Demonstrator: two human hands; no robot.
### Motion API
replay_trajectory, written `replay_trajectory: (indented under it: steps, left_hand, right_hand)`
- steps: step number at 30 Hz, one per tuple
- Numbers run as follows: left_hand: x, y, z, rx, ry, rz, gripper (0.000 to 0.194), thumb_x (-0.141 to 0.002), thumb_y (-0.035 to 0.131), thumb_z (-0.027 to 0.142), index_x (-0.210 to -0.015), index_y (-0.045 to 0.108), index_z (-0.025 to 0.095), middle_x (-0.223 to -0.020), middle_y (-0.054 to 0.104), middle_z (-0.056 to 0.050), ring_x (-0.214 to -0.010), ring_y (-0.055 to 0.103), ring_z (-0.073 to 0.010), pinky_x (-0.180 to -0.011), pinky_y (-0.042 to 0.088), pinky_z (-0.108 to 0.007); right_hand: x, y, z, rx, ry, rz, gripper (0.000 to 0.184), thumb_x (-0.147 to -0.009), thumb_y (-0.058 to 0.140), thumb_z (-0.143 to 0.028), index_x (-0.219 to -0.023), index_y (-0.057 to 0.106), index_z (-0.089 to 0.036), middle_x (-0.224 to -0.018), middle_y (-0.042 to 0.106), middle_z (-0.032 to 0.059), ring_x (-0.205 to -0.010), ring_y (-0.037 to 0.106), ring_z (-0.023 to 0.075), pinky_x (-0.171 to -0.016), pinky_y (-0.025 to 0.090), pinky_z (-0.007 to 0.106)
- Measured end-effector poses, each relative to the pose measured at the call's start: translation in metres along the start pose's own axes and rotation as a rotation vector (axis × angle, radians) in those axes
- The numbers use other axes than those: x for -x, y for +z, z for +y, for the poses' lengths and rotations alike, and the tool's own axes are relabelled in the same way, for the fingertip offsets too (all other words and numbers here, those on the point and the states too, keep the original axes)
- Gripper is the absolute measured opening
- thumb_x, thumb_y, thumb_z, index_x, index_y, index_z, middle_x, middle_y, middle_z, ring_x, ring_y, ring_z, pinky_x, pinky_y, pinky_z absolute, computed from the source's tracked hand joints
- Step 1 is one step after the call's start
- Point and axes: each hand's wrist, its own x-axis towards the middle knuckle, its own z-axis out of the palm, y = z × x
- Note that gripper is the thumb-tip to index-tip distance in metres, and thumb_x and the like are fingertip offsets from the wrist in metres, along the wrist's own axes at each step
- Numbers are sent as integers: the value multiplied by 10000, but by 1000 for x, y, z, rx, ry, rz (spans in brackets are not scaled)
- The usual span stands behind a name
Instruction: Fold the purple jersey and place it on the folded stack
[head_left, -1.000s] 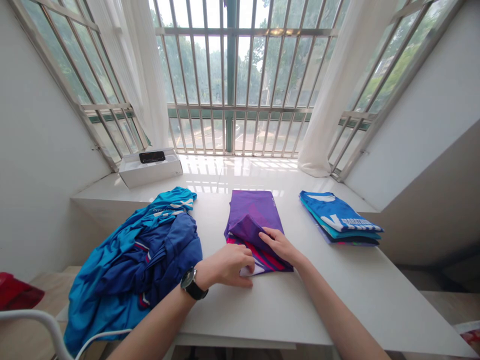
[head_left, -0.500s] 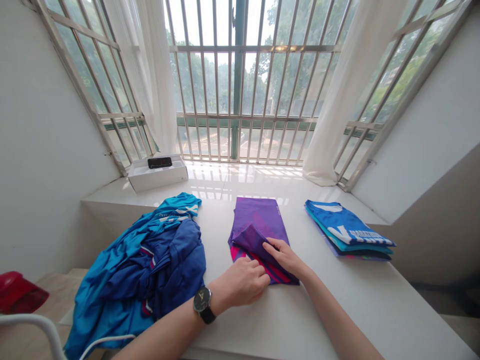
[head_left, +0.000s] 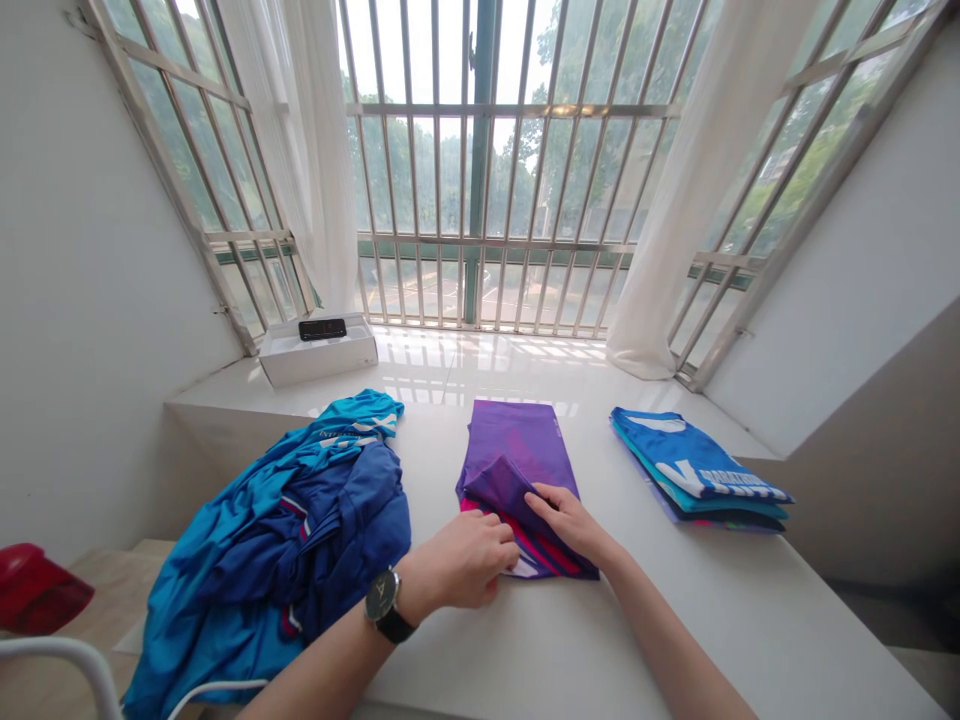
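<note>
1. Purple shirt (head_left: 517, 440): folded, mid-table, near corner turned back over pink stripes.
2. Right hand (head_left: 566, 520): holds the turned-back fabric between thumb and fingers.
3. Left hand (head_left: 472, 558): fingers curled at the shirt's near edge; grip cannot be told.
4. Blue clothes (head_left: 300, 530): heaped left; folded stack (head_left: 697, 465) right.

The single head view looks forward and down from above the near side of the table (head_left: 645, 620), close over the person's forearms (head_left: 337, 660), facing the barred window (head_left: 427, 180) beyond; no second view shares the scene.
</note>
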Motion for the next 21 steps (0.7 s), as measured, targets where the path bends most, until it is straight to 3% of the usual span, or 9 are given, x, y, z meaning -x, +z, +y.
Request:
replay_trajectory:
  steps: [7, 12, 21]
  left_hand:
    - [-3, 0, -2, -50, -17, 60, 70, -815, 626, 196, -878, 598, 206, -876, 674, -35, -846, 627, -209, -734, 447, -313]
    - [-2, 2, -13, 69, -23, 71, 115, -784, 658, 180, -886, 634, 227, -863, 689, -1, -817, 641, -185, -750, 448, -283]
    - [-3, 3, -24, 283, -100, 152, 102, -885, 588, 198, -960, 658, 207, -922, 724, -15, -841, 668, -172, -745, 458, -224]
  right_hand:
    - [-1, 1, 5, -3, -5, 5, 401, -908, 468, -547, -695, 447, -207, -677, 396, -45, -669, 341, 131, -636, 310, 280]
    - [-1, 1, 3, -2, 0, 9, 405, -900, 471, -559, -695, 440, -211, -673, 391, -42, -667, 336, 132, -632, 306, 281]
    - [1, 1, 3, -41, -9, 8, 394, -903, 480, -546, -742, 541, -192, -688, 474, -29, -672, 397, 140, -641, 335, 281]
